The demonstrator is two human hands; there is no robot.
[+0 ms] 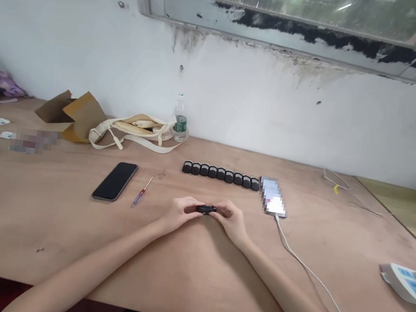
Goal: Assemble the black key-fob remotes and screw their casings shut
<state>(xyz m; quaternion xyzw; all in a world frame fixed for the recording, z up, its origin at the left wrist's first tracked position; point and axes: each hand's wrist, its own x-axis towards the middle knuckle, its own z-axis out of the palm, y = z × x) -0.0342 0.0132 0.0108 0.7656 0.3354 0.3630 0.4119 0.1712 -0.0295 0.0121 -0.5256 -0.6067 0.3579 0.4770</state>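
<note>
A small black device [206, 209] is pinched from both sides at the middle of the table, low over the wood. My left hand [182, 214] grips its left end between thumb and fingers, and my right hand [232, 223] does the same at the right end. The fingers cover its ends, so its exact kind is unclear. Beyond my hands lies a row of several small black devices with grey patches [221, 174], set side by side. To the left of my left hand rests a screwdriver [143, 191] with a red and purple handle.
A dark phone [115, 181] lies at left; another phone [273, 196] with a white cable [308, 270] lies at right. Along the back stand a brown paper bag [85, 114], cream bag [137, 127] and water bottle [180, 123]. A white-blue device [409, 285] sits far right.
</note>
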